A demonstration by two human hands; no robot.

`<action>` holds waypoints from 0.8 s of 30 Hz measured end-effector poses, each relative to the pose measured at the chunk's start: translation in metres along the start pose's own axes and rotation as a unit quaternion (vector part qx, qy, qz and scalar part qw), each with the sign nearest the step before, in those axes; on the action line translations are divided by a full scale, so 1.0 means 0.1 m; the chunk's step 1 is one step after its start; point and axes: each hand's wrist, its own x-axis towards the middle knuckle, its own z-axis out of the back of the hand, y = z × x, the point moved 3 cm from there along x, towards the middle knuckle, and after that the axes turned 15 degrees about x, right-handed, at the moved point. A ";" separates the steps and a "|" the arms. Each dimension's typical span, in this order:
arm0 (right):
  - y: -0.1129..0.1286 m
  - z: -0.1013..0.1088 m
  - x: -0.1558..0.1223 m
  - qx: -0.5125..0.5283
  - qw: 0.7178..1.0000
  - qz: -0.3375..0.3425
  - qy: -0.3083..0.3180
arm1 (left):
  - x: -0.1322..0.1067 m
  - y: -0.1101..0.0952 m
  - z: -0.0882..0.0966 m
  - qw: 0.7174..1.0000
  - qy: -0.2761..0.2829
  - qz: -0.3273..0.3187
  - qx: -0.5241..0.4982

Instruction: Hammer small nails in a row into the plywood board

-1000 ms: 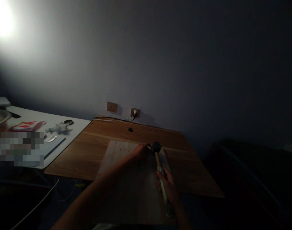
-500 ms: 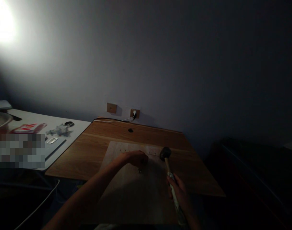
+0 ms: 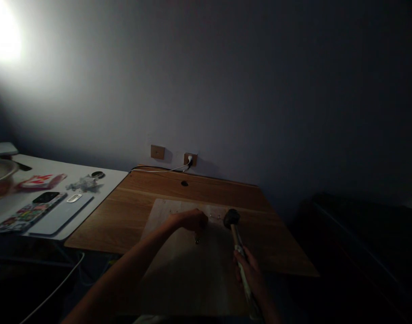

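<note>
A pale wooden board lies on a brown wooden desk. My left hand rests on the board with its fingers curled down, pinching a small nail that stands on the board. My right hand grips the handle of a mallet with a dark round head. The mallet head hovers to the right of my left hand, near the board's far edge. A row of small nails or holes shows faintly along that edge.
A white table adjoins the desk on the left, bearing a phone in a colourful case, a grey tablet, a red packet and small items. Wall sockets with a white cable sit behind the desk. Darkness fills the right.
My left hand has drawn back from the board's far edge toward the middle with a nail. The mallet swung right, away from it, then edged slightly back left.
</note>
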 end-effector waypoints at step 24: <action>0.03 0.00 0.00 0.008 1.000 -0.014 0.006 | 0.09 0.33 -0.27 0.946 -0.251 0.179 -0.102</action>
